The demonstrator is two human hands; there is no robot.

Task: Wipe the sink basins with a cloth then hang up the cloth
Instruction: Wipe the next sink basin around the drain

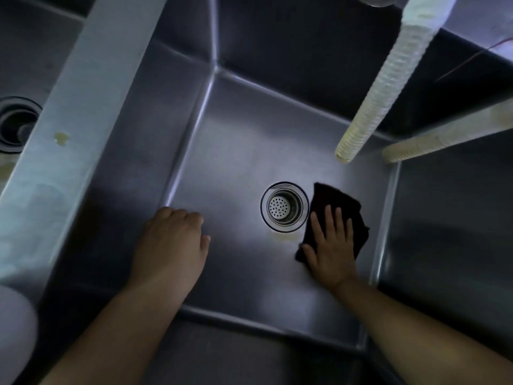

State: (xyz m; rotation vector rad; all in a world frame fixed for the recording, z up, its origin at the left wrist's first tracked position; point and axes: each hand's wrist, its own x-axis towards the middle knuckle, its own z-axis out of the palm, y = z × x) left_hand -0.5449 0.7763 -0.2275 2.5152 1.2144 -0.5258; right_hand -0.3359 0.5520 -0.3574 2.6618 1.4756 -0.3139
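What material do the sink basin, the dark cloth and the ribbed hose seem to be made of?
Sink basin: probably stainless steel with a brushed finish; grey, with soft streaky reflections and sharp folded corners.
Dark cloth: a soft woven or microfibre textile, it seems; matte black, folded, lying limp under the right hand.
Ribbed hose: likely flexible plastic; whitish, translucent, spiral ridges, yellowed near its end.

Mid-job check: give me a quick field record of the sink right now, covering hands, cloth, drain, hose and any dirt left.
basin: steel sink basin, seen from above
cloth: dark cloth flat on the basin floor, just right of the drain
right hand: right hand pressing the cloth with straight, spread fingers
left hand: left hand over the basin floor, fingers loosely curled, holding nothing
drain: round strainer, uncovered
hose: ribbed pale hose hanging into the basin
dirt: yellowish stain below the drain; another stain on the divider
second basin: left basin, partly in view
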